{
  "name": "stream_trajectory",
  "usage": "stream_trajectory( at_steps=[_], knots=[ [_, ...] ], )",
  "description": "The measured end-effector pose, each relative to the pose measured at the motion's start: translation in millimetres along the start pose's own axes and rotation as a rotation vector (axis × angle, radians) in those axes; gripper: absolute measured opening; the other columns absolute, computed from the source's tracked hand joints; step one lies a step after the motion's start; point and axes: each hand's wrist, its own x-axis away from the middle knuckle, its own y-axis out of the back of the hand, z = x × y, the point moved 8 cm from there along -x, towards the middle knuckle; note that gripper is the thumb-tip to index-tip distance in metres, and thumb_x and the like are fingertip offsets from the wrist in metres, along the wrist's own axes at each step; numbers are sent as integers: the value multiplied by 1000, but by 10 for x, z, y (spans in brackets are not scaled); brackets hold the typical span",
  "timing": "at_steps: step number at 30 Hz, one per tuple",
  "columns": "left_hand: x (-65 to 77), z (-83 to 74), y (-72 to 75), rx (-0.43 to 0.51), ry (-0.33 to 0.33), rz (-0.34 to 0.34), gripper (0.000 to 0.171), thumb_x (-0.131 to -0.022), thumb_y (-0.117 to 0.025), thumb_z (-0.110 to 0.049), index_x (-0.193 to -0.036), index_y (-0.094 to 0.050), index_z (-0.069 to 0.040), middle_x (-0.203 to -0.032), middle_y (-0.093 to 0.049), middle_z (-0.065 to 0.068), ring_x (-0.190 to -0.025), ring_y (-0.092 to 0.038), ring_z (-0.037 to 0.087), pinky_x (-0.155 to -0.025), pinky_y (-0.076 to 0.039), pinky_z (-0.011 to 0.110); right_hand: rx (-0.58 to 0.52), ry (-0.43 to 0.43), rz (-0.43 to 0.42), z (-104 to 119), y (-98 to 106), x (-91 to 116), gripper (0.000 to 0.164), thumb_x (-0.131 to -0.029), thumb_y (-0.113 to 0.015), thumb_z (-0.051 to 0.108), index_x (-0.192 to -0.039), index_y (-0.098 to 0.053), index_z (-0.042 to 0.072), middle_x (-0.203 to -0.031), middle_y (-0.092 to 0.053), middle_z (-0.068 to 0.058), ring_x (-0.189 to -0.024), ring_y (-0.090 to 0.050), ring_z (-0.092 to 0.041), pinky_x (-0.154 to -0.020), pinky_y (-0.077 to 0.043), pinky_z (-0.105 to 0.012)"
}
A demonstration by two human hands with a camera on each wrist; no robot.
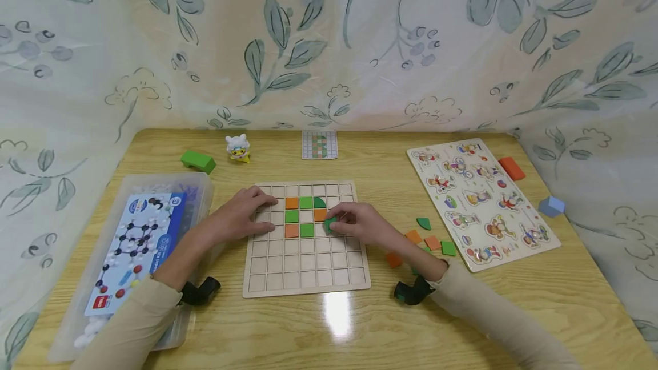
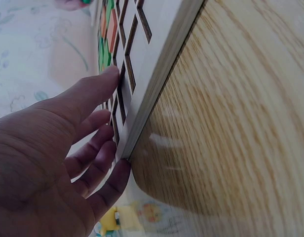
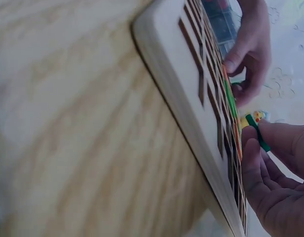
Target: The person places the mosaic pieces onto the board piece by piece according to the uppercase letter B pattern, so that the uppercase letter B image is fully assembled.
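Note:
A square wooden grid board [image 1: 308, 261] lies mid-table with orange, light green and dark green tiles in its upper middle cells. My right hand [image 1: 354, 221] pinches a dark green tile [image 3: 257, 132] between thumb and fingertips, just above the cells right of the lower orange and green tiles. That tile is partly covered by the fingers in the head view. On the board's upper left edge rests my left hand [image 1: 247, 213], its fingers [image 2: 95, 148] loosely extended and touching the rim and cells, with nothing held.
Loose tiles [image 1: 433, 242] lie right of the board, beside a picture puzzle board [image 1: 452, 233]. A plastic box [image 1: 200, 187] stands at left. Behind are a patterned card [image 1: 320, 145], a small figurine [image 1: 238, 147] and a green block [image 1: 198, 161]; red [image 1: 512, 168] and blue [image 1: 552, 206] blocks sit at far right.

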Motion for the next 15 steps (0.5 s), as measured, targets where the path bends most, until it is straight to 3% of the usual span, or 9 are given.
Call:
stream_trajectory(
  at_steps=[15],
  knots=[
    [-1,-13,1,3,-5,-1,53,-86,-74,-29,-132,-58,-8,-115,-53,8,-101,-44,22,-85,-37,36,103,46,44,76,-135,-36,24,-90,-68,11,-113,-68,5,-98,-69,-8,-84,-63,-9,-74,-50,-20]
  ],
)
